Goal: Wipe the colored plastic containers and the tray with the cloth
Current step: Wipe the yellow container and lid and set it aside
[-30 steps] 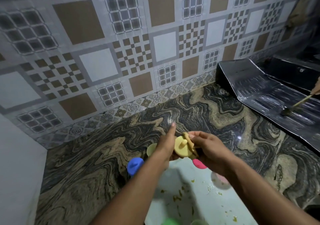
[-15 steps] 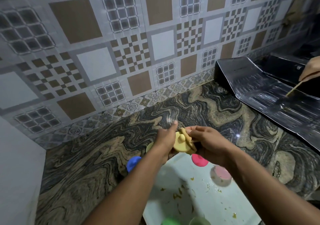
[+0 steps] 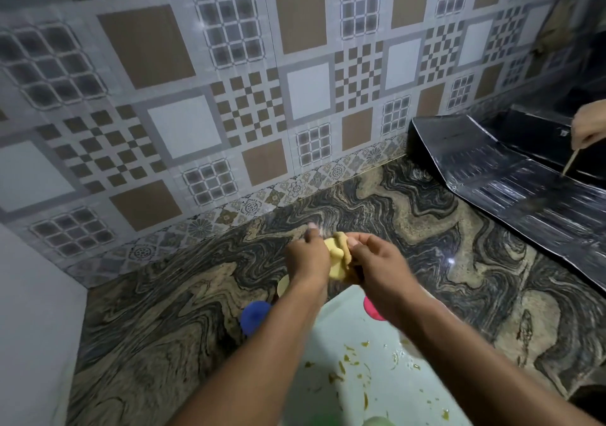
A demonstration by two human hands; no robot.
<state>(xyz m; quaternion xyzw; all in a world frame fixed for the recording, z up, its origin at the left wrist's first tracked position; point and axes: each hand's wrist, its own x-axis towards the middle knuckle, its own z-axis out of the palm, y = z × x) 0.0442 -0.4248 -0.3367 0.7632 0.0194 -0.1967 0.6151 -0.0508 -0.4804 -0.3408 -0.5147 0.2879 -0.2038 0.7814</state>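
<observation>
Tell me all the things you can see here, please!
Yellow piece: one, held up between both hands; lid or container, cannot tell.
Blue piece: one, on the counter left of the tray.
Pink piece: one, on the tray, partly hidden by the right wrist.
Tray: one, pale, bottom centre, with food bits.
Counter: swirly black and tan stone.
Wall tiles: grey, brown, white squares.
Foil sheet: one, silvery, far right.
Another person's hand: one, right edge, holding a thin stick.
Left hand; right hand.
</observation>
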